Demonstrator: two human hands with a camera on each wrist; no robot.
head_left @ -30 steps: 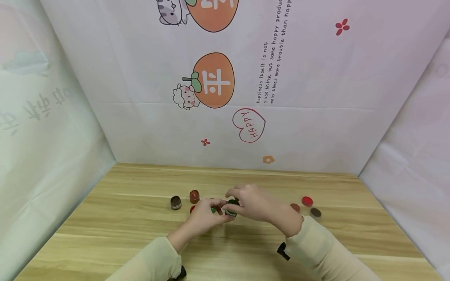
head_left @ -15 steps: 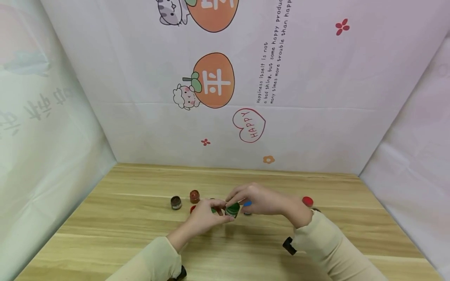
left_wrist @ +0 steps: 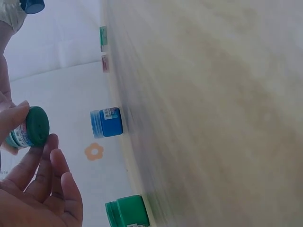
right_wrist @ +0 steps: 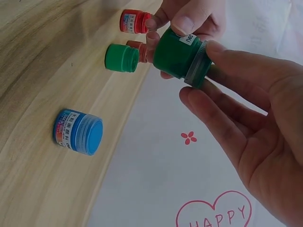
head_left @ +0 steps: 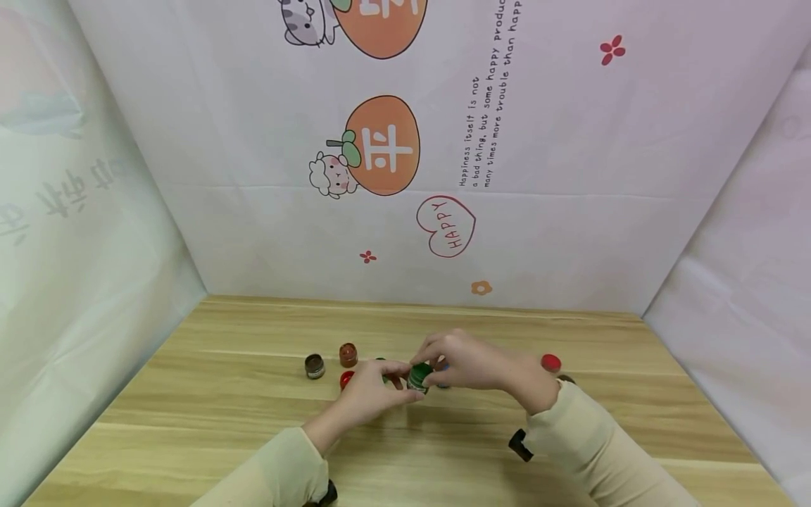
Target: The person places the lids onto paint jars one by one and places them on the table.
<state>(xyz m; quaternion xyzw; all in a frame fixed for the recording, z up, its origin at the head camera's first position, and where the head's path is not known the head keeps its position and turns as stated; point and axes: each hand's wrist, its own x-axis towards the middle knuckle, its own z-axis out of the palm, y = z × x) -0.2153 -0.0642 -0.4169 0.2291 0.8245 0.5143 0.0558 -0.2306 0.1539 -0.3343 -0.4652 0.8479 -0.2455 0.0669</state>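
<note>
Near the middle of the table, my left hand (head_left: 367, 391) holds a dark green paint jar (head_left: 418, 379) between thumb and fingers, raised above the wood. My right hand (head_left: 465, 362) pinches the jar's clear-rimmed lid (right_wrist: 198, 66) with thumb and fingertips. The right wrist view has the jar tilted on its side, with a white label and the lid on its mouth. In the left wrist view the jar's round green base (left_wrist: 38, 126) faces the camera.
A lidded blue paint jar (right_wrist: 78, 132) stands near the right hand. Lidless light green (right_wrist: 120, 58) and red (right_wrist: 134, 21) jars stand by the left hand, brown (head_left: 314, 366) and orange-brown (head_left: 348, 355) ones farther left. A red lid (head_left: 551, 363) lies beyond the right forearm.
My right hand has shifted slightly right and turned at the lid, its forearm now covering the brown lid on the table. My left hand keeps the jar in nearly the same spot.
</note>
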